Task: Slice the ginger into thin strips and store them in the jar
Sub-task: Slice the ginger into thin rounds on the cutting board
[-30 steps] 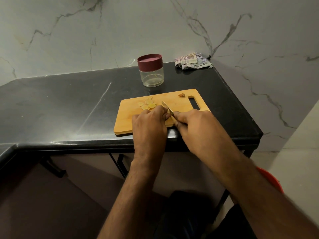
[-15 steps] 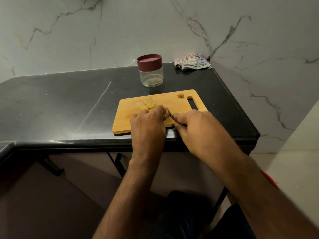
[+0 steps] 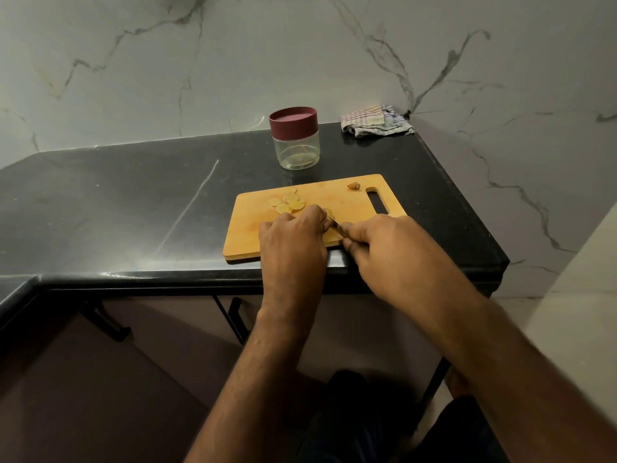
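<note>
**Ginger on the board, knife in mid-cut**

Head view: a wooden cutting board (image 3: 253, 228) lies at the front edge of a black stone counter (image 3: 133, 202). The left hand (image 3: 293, 242) rests on the board with its fingers curled down over the ginger being cut; the piece itself is hidden under the fingertips, so I cannot tell how it is held. The right hand (image 3: 390, 252) is wrapped round the handle of a knife (image 3: 336, 226), of which only a short length of blade shows between the two hands. A small heap of round ginger slices (image 3: 288, 203) sits just beyond the left hand, and a knobbly ginger offcut (image 3: 354, 185) lies near the board's handle slot. The jar (image 3: 295, 142), clear with a maroon lid still on, stands behind the board, apart from it; a crumpled checked cloth (image 3: 375, 121) lies in the back corner.

Judging by their look, the slices are light, thin and firm (probably a little damp, so inclined to cling to blade and fingers). They seem best stacked flat and pinned from above for cutting into strips, then pinched up in small bunches for the jar, whose lid must come off first.
</note>
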